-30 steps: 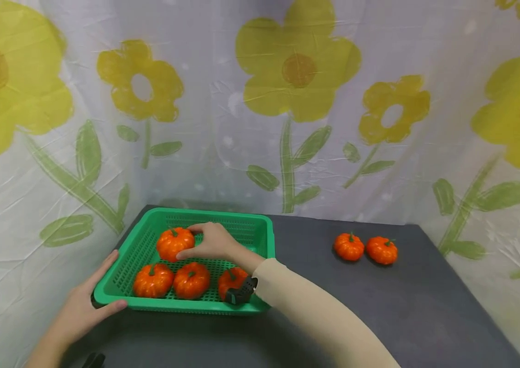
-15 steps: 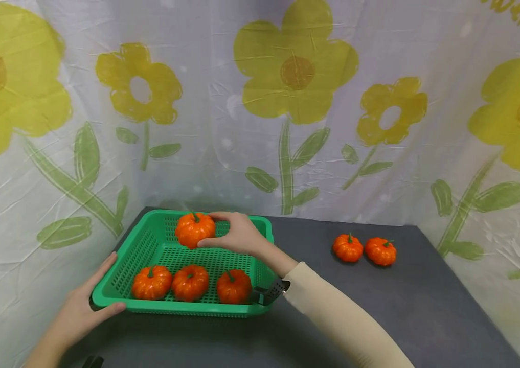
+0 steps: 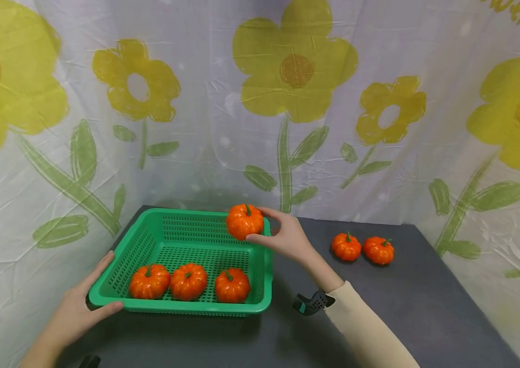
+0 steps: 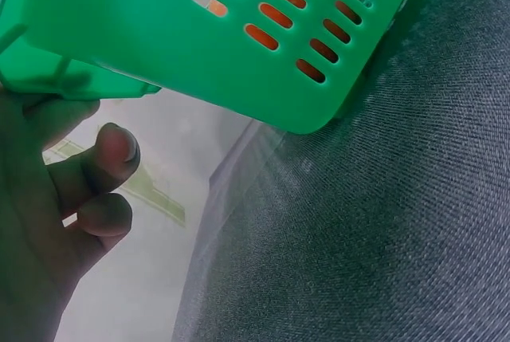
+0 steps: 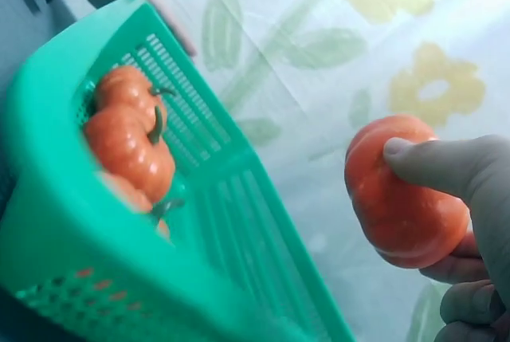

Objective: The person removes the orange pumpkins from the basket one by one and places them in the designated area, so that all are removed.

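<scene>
My right hand (image 3: 289,236) pinches a small orange pumpkin (image 3: 244,222) between thumb and fingers, above the right back corner of the green plastic basket (image 3: 197,307). In the right wrist view the thumb lies on the held pumpkin (image 5: 398,206), apart from the basket rim (image 5: 263,174). My left hand (image 3: 73,309) grips the basket's left front corner, thumb at the front rim and fingers along the left side. The left wrist view shows its curled fingers (image 4: 103,159) under the rim. Inside the basket, three pumpkins (image 3: 188,281) sit in a row along the front.
Two more pumpkins, one at left (image 3: 346,247) and one at right (image 3: 378,250), stand close together on the dark grey table (image 3: 379,301), right of the basket. A flowered cloth (image 3: 209,102) hangs behind and at both sides.
My right hand has lifted the pumpkin from over the basket's left middle and carried it right to the right back corner. The left hand has stayed at the basket's corner.
</scene>
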The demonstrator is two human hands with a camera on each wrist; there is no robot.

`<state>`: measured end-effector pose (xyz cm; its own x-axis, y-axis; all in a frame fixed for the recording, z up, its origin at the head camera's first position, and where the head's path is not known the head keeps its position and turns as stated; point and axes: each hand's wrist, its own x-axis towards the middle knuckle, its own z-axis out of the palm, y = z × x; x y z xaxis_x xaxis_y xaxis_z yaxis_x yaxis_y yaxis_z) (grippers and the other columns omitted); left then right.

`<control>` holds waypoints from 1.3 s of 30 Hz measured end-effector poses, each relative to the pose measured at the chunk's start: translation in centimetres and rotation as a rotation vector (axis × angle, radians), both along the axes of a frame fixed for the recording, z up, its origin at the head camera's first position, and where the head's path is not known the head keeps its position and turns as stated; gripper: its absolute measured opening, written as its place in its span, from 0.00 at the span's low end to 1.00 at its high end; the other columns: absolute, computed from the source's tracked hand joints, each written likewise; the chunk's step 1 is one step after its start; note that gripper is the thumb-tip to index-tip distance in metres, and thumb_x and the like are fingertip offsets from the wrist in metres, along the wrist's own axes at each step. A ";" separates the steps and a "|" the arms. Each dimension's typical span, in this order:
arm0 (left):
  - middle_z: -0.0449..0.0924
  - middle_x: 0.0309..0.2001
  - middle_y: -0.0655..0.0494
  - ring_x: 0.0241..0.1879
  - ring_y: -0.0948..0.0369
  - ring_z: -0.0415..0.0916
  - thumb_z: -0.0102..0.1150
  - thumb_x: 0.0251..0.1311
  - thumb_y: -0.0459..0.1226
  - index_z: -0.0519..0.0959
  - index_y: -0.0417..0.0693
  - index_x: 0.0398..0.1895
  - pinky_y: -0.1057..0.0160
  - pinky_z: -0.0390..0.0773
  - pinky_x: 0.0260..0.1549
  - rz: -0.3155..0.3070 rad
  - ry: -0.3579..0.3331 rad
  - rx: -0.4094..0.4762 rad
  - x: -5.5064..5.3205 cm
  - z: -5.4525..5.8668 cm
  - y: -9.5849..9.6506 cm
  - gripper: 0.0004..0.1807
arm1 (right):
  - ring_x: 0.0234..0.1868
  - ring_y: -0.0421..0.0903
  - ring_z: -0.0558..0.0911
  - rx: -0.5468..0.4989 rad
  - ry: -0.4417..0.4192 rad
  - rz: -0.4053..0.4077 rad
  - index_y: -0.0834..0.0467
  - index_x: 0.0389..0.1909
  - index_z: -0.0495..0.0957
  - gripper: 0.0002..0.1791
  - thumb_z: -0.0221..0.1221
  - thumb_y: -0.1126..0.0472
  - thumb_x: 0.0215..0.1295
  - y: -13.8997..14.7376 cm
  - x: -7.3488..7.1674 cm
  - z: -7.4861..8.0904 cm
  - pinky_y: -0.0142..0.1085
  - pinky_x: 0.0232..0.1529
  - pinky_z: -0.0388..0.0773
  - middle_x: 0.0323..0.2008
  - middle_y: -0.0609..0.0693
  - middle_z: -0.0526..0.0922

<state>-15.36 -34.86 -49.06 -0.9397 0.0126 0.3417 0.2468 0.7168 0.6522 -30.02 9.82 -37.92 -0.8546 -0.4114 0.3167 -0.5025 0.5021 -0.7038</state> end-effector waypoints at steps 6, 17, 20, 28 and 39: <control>0.46 0.79 0.91 0.59 0.94 0.48 0.78 0.57 0.40 0.52 0.66 0.87 0.24 0.69 0.53 0.004 0.010 0.010 -0.1 0.0 -0.1 0.59 | 0.10 0.40 0.61 -0.029 -0.001 -0.099 0.47 0.73 0.77 0.40 0.77 0.45 0.60 3.3 0.9 -1.5 0.35 0.17 0.68 0.63 0.50 0.85; 0.44 0.74 0.98 0.69 0.37 0.67 0.77 0.58 0.42 0.49 0.67 0.88 0.26 0.71 0.52 0.018 -0.023 -0.017 0.1 0.1 -0.4 0.59 | 0.10 0.40 0.59 -0.081 -0.026 -0.257 0.55 0.74 0.75 0.43 0.79 0.48 0.58 8.0 1.8 -3.1 0.33 0.15 0.64 0.60 0.59 0.86; 0.43 0.75 0.98 0.67 0.33 0.68 0.77 0.58 0.42 0.49 0.67 0.88 0.25 0.71 0.51 0.023 -0.022 -0.028 -0.1 0.0 -0.4 0.59 | 0.11 0.41 0.63 -0.060 -0.020 -0.315 0.57 0.74 0.75 0.44 0.79 0.49 0.58 8.8 1.7 -3.8 0.33 0.17 0.66 0.63 0.59 0.84; 0.44 0.77 0.95 0.73 0.58 0.62 0.77 0.58 0.42 0.50 0.67 0.88 0.26 0.71 0.52 0.012 -0.015 -0.021 0.0 0.0 -0.2 0.59 | 0.42 0.61 0.82 -0.009 -0.035 -0.521 0.64 0.74 0.74 0.45 0.76 0.44 0.61 10.9 1.0 -7.0 0.48 0.46 0.79 0.64 0.65 0.81; 0.44 0.78 0.93 0.75 0.54 0.61 0.77 0.58 0.42 0.49 0.68 0.88 0.25 0.70 0.53 0.000 -0.023 -0.016 0.1 0.2 0.0 0.59 | 0.64 0.67 0.79 0.015 -0.007 -0.636 0.68 0.70 0.76 0.46 0.76 0.42 0.59 12.1 0.0 -11.8 0.62 0.67 0.74 0.65 0.67 0.81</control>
